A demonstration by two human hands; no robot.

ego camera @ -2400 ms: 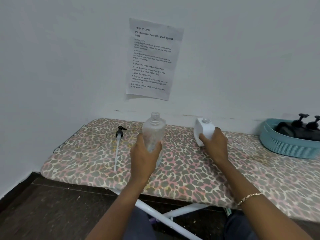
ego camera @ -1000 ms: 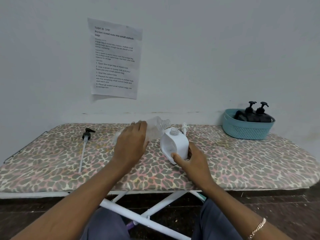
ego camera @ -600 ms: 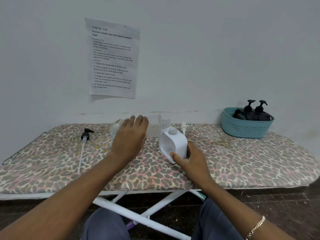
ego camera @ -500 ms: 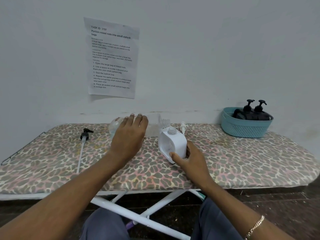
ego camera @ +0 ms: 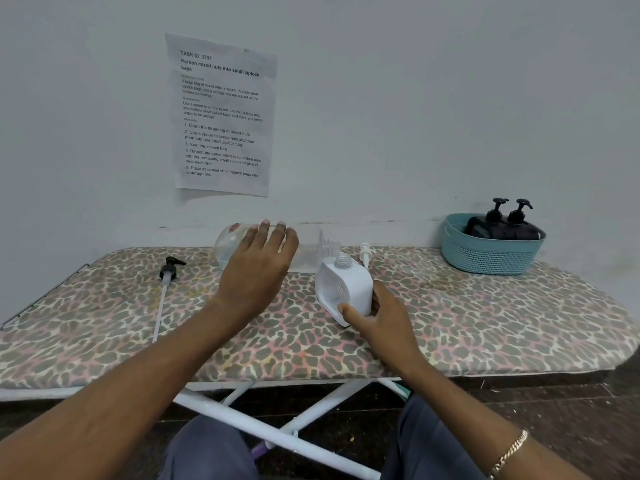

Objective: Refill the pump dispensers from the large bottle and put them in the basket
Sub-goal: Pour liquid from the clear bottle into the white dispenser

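While left hand (ego camera: 258, 271) wraps the tipped bottle (ego camera: 306, 254) and right hand (ego camera: 377, 318) grips the dispenser (ego camera: 346, 287), align necks, pour slowly

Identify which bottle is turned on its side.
The clear bottle held by the left hand, its open neck toward the white dispenser. That one, in the right hand, and the two black dispensers in the basket have necks up.

Printed instruction sheet (ego camera: 221, 114) hangs on white wall (ego camera: 415, 98). Worktop (ego camera: 485, 323) is an ironing board, leopard-print cover, white crossed legs (ego camera: 277, 437) over dark floor (ego camera: 561, 407).
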